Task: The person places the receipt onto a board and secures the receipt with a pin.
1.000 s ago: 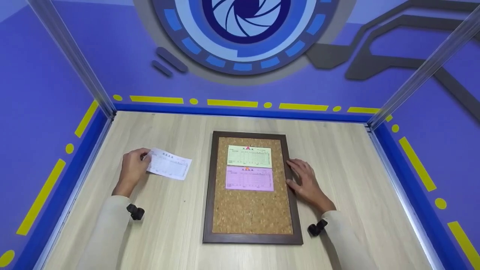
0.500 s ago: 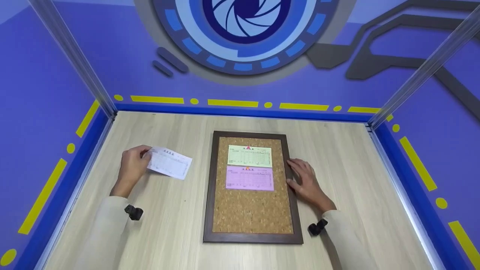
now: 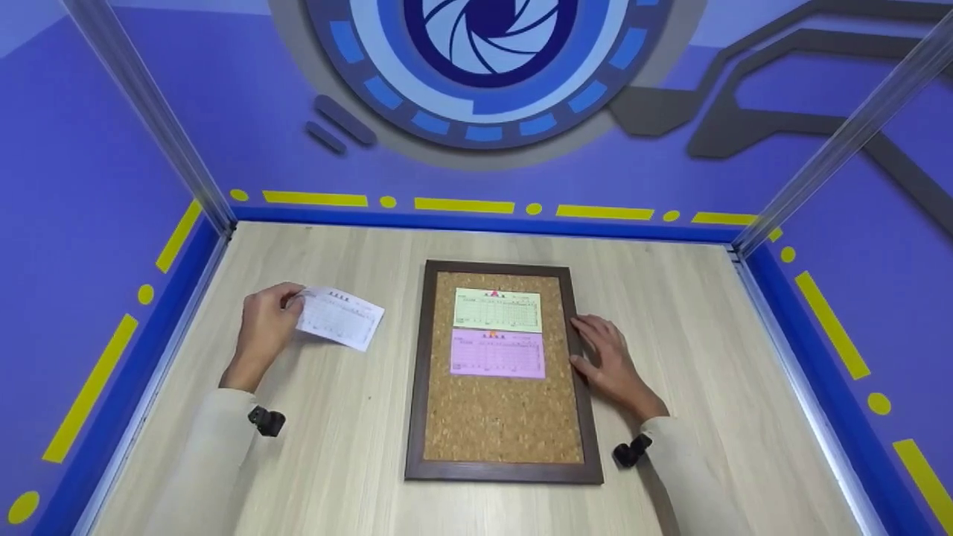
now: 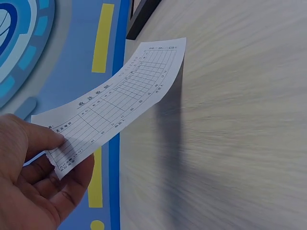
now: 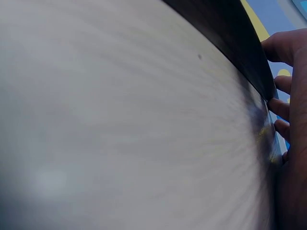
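Note:
Between thumb and fingers, my left hand (image 3: 266, 327) pinches the left end of a white receipt slip (image 3: 341, 318). In the left wrist view the printed slip (image 4: 110, 103) bends upward above the table and casts a shadow. My right hand (image 3: 609, 361) touches the right edge of a brown-framed cork board (image 3: 502, 424) with its fingertips and thumb, not wrapped around it. A green slip (image 3: 499, 311) with a red pin (image 3: 495, 293) is on the board's upper part. Just below it lies a purple slip (image 3: 497, 356) with an orange pin (image 3: 493, 334).
The board lies flat on a pale wooden table (image 3: 357, 447). Blue-purple panels (image 3: 246, 112) with yellow marks enclose the back and both sides. Metal posts (image 3: 141, 104) stand at the corners. A small black camera sits on each wrist.
My left hand has risen slightly with the white slip, whose right end now lifts and curves more. My right hand stays on the board's edge.

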{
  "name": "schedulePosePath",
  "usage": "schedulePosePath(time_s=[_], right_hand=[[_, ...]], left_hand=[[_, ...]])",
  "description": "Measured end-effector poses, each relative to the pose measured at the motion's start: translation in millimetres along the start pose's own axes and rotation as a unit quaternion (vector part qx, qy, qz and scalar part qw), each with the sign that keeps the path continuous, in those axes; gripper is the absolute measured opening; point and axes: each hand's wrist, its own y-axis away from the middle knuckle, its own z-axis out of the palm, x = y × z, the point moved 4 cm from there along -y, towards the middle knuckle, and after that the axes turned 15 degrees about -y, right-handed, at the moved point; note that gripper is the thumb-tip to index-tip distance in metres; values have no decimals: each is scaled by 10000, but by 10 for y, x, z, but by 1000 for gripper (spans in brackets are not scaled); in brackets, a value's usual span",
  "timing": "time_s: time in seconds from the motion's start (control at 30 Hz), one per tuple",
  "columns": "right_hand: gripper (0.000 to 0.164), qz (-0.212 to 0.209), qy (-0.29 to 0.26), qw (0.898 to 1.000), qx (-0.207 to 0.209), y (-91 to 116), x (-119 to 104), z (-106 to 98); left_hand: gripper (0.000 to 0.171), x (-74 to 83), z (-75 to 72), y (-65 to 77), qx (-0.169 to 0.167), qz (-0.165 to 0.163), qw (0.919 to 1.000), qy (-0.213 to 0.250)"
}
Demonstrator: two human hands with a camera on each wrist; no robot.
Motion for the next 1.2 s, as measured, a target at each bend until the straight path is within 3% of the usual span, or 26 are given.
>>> schedulePosePath(time_s=[0.4,0.7,1.2], right_hand=[[67,71,-26,9999,-81,-12,-11,-10],[68,127,-18,9999,-42,1,-3,-8],[68,187,-60,9998,-38,-1,13,-7]], left_hand=[[18,120,-30,4,124,83,9999,85],[18,246,-66,-13,28,132,9998,159],[18,442,-195,22,210,338,9983,416]])
